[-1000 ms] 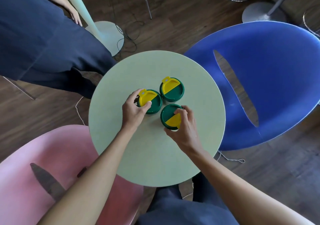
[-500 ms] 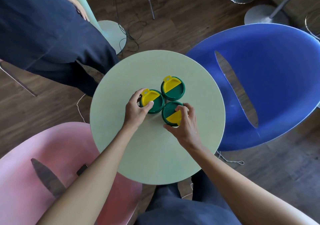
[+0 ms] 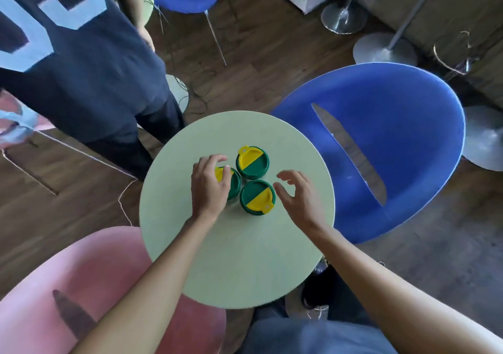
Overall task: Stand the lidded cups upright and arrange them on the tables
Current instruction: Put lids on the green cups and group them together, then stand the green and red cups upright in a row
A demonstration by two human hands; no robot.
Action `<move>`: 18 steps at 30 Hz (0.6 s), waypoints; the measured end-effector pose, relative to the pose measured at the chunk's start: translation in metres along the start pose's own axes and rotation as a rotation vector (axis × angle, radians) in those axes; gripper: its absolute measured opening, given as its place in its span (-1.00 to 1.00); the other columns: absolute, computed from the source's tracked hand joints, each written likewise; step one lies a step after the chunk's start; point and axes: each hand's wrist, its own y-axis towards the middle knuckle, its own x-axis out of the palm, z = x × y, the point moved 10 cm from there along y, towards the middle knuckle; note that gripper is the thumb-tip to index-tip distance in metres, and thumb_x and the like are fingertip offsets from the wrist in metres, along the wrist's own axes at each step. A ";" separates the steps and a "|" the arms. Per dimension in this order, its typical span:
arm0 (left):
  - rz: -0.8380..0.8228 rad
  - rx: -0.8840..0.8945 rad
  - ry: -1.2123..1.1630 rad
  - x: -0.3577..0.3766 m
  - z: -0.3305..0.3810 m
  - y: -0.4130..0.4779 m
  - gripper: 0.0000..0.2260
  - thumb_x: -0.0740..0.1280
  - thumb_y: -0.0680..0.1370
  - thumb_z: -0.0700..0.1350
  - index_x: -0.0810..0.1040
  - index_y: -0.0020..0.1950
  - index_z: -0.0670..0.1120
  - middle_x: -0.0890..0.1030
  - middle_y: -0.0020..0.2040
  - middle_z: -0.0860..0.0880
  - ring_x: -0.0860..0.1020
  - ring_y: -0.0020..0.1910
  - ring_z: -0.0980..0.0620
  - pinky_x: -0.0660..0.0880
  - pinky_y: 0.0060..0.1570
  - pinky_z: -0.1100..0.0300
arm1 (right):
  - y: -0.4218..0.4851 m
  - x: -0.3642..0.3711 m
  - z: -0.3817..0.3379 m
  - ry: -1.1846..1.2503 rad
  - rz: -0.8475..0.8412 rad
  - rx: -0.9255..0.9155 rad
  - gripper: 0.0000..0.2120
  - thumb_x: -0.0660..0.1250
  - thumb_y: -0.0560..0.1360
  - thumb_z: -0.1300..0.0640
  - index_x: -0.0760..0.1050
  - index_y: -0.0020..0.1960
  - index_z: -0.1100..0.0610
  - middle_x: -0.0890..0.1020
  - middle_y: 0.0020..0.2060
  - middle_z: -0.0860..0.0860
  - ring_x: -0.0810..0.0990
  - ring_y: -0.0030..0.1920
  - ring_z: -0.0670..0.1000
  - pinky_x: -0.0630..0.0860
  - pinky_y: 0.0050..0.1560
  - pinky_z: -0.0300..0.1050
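Since half a second ago my right hand (image 3: 298,198) has let go and drawn right, fingers spread, empty, just beside the near cup (image 3: 257,196). My left hand (image 3: 211,183) covers the left cup (image 3: 231,182), curled, contact unclear. All three cups, far cup (image 3: 252,162) included, stand upright, clustered mid-table (image 3: 245,258).

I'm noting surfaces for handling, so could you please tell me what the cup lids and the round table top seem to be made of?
Cup lids: likely moulded plastic, with solid green and yellow halves and a slight sheen. Round table top: smooth, matte pale green; probably painted or laminated board, though that's uncertain.
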 end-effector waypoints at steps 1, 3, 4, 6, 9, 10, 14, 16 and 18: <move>-0.021 0.061 0.009 0.005 0.019 0.002 -0.86 0.32 0.54 -0.20 0.62 0.06 -0.14 0.65 0.00 -0.09 0.56 -0.02 -0.10 0.48 0.06 0.09 | 0.003 -0.013 0.001 0.034 0.017 0.019 -0.85 0.36 0.53 0.04 0.58 0.06 0.05 0.65 0.02 -0.09 0.60 0.01 -0.02 0.54 0.02 -0.06; -0.088 0.120 -0.009 0.025 0.057 0.008 -0.89 0.32 0.54 -0.22 0.63 -0.02 -0.13 0.65 -0.08 -0.08 0.56 -0.17 -0.03 0.51 -0.04 0.11 | 0.008 -0.045 0.007 0.082 0.064 0.053 -0.89 0.35 0.52 0.08 0.61 0.00 0.08 0.68 -0.06 -0.10 0.62 -0.08 -0.03 0.54 -0.06 -0.10; -0.119 0.139 -0.016 0.039 0.077 0.011 -0.90 0.32 0.53 -0.22 0.63 -0.04 -0.12 0.65 -0.10 -0.08 0.55 -0.22 -0.01 0.51 -0.08 0.12 | 0.011 -0.063 0.011 0.100 0.096 0.069 -0.91 0.35 0.52 0.09 0.61 -0.03 0.07 0.68 -0.09 -0.11 0.62 -0.11 -0.04 0.55 -0.07 -0.10; -0.177 0.182 -0.029 0.068 0.121 0.018 -0.89 0.31 0.52 -0.19 0.64 -0.06 -0.09 0.65 -0.13 -0.07 0.57 -0.25 -0.04 0.54 -0.12 0.07 | 0.017 -0.103 0.024 0.132 0.155 0.101 -0.91 0.34 0.51 0.08 0.61 -0.08 0.04 0.68 -0.14 -0.12 0.63 -0.13 -0.07 0.57 -0.05 -0.10; -0.262 0.268 -0.030 0.118 0.202 0.023 -0.88 0.30 0.51 -0.16 0.63 -0.06 -0.05 0.67 -0.12 -0.05 0.60 -0.21 -0.09 0.56 -0.13 0.01 | 0.025 -0.173 0.049 0.154 0.241 0.131 -0.91 0.33 0.51 0.08 0.60 -0.11 0.04 0.69 -0.19 -0.09 0.65 -0.16 -0.07 0.58 -0.03 -0.11; -0.287 0.299 -0.036 0.137 0.232 0.023 -0.88 0.30 0.52 -0.16 0.63 -0.05 -0.05 0.66 -0.11 -0.05 0.61 -0.20 -0.09 0.56 -0.12 0.00 | 0.028 -0.201 0.060 0.160 0.277 0.143 -0.91 0.33 0.50 0.09 0.61 -0.11 0.06 0.69 -0.20 -0.08 0.65 -0.17 -0.06 0.57 -0.05 -0.11; -0.375 0.433 -0.060 0.219 0.356 0.014 -0.89 0.29 0.53 -0.15 0.61 -0.06 -0.02 0.65 -0.12 -0.03 0.61 -0.18 -0.08 0.56 -0.09 -0.04 | 0.033 -0.323 0.121 0.195 0.442 0.177 -0.91 0.35 0.48 0.09 0.63 -0.11 0.06 0.70 -0.24 -0.06 0.66 -0.19 -0.08 0.56 -0.10 -0.17; -0.401 0.498 -0.045 0.267 0.423 0.008 -0.88 0.28 0.53 -0.12 0.61 -0.06 0.00 0.65 -0.12 -0.02 0.61 -0.15 -0.10 0.56 -0.08 -0.05 | 0.035 -0.388 0.159 0.208 0.510 0.188 -0.92 0.35 0.48 0.13 0.64 -0.11 0.07 0.70 -0.26 -0.04 0.65 -0.21 -0.09 0.54 -0.14 -0.24; -0.428 0.550 -0.038 0.316 0.494 -0.001 -0.88 0.28 0.52 -0.11 0.61 -0.05 0.01 0.66 -0.10 -0.02 0.62 -0.12 -0.12 0.56 -0.08 -0.04 | 0.035 -0.457 0.199 0.203 0.568 0.203 -0.92 0.36 0.48 0.13 0.64 -0.10 0.07 0.69 -0.25 -0.04 0.64 -0.22 -0.09 0.53 -0.15 -0.26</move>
